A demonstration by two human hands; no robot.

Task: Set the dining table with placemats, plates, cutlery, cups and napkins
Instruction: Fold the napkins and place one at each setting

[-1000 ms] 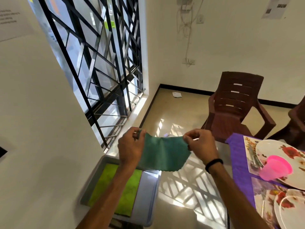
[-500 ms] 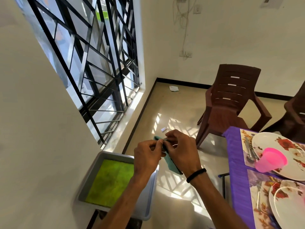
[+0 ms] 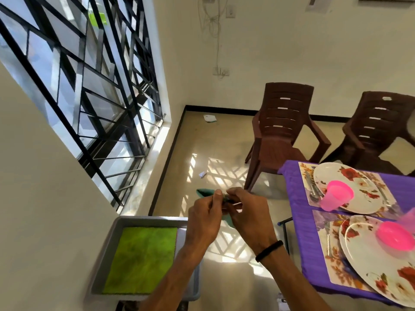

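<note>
Napkin count is two: one teal napkin pinched between both hands, one lime green napkin flat in the grey tray below. Left hand and right hand meet fingertip to fingertip, curled tight on the bunched cloth above the floor. Off right, the purple counter carries two floral plates and two pink cups.

Teal napkin mostly hidden behind the pinching fingers of both hands; only one corner left of them and a sliver below show, folds unreadable. Near plate and near pink cup, far right of the fingers, cut by frame edge and blurred. Cutlery beside far plate too small to sort.
</note>
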